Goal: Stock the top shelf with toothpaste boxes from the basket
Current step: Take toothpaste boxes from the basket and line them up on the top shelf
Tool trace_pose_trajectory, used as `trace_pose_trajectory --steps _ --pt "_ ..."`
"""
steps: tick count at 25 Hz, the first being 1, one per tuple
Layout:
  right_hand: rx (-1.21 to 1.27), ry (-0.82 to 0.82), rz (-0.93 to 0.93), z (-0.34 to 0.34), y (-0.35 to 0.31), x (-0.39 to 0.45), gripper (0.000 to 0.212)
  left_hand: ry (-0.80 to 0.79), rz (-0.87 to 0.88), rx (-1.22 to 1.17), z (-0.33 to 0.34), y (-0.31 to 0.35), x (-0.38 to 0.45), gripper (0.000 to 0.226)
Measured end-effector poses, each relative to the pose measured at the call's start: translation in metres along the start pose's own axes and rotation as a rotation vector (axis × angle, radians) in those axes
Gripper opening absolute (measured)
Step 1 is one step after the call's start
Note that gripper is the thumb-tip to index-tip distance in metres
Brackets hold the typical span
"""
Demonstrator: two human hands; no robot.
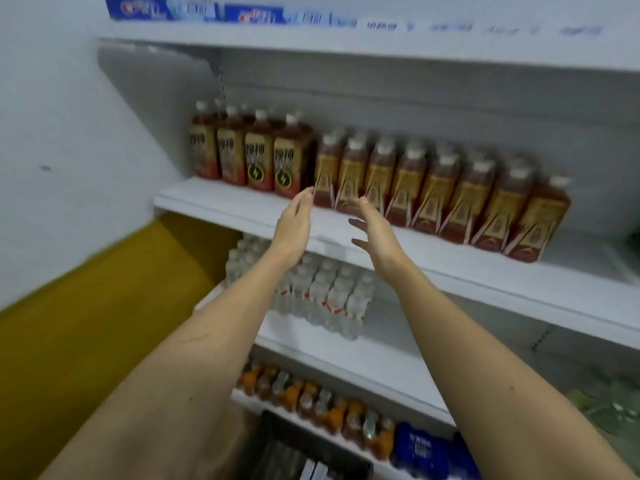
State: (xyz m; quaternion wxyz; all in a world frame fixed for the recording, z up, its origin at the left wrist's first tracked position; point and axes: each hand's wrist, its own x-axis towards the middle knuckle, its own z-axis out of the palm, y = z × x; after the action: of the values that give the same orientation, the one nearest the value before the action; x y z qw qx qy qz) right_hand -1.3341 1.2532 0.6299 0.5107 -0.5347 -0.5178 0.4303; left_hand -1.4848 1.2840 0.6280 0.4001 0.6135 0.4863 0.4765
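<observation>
Blue-and-white toothpaste boxes [194, 10] lie in a row along the top shelf [346, 46] at the upper edge of the view. Both arms reach forward in front of the second shelf. My left hand [294, 226] is flat and empty, palm facing right. My right hand [375, 233] is empty too, fingers spread, palm facing left. The two hands are about a hand's width apart with nothing between them. A dark basket [277, 445] sits at the bottom between my forearms, with a white box end [313, 471] showing inside.
Brown tea bottles [433, 192] fill the second shelf. Clear water bottles [325, 292] stand on the third, orange and blue bottles [329, 407] on the lowest. A white wall and yellow floor [86, 323] lie to the left.
</observation>
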Motion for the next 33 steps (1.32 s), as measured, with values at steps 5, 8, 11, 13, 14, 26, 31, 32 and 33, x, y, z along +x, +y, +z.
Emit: trace_pose_trajectory --steps 5,8,11,13,14,26,31,32,33 --pt "-0.049 -0.103 0.201 -0.004 0.102 -0.004 0.052 -0.019 -0.292 0.047 0.021 -0.088 -0.029 0.048" --pt "-0.083 -0.233 0.303 -0.005 0.16 -0.018 0.051 -0.013 -0.458 0.09 0.044 -0.14 -0.053 0.048" --pt "-0.098 -0.348 0.407 -0.006 0.212 -0.033 0.049 -0.037 -0.597 0.121 0.069 -0.188 -0.083 0.045" --pt "-0.105 -0.369 0.464 -0.007 0.241 -0.043 0.043 -0.085 -0.645 0.166 0.081 -0.218 -0.101 0.041" --pt "-0.111 -0.378 0.488 -0.008 0.253 -0.047 0.038 -0.113 -0.651 0.223 0.086 -0.228 -0.11 0.04" --pt "-0.564 -0.694 0.975 0.046 0.553 -0.128 0.026 -0.264 -1.144 0.289 0.134 -0.509 -0.247 0.028" --pt "-0.843 -0.805 0.937 0.048 0.738 -0.139 0.029 -0.341 -1.245 0.328 0.179 -0.681 -0.317 0.025" --pt "-0.88 -0.809 0.931 0.048 0.771 -0.136 0.024 -0.37 -1.231 0.35 0.191 -0.711 -0.327 0.026" --pt "-0.901 -0.809 0.923 0.05 0.809 -0.134 0.016 -0.396 -1.213 0.365 0.206 -0.744 -0.338 0.028"
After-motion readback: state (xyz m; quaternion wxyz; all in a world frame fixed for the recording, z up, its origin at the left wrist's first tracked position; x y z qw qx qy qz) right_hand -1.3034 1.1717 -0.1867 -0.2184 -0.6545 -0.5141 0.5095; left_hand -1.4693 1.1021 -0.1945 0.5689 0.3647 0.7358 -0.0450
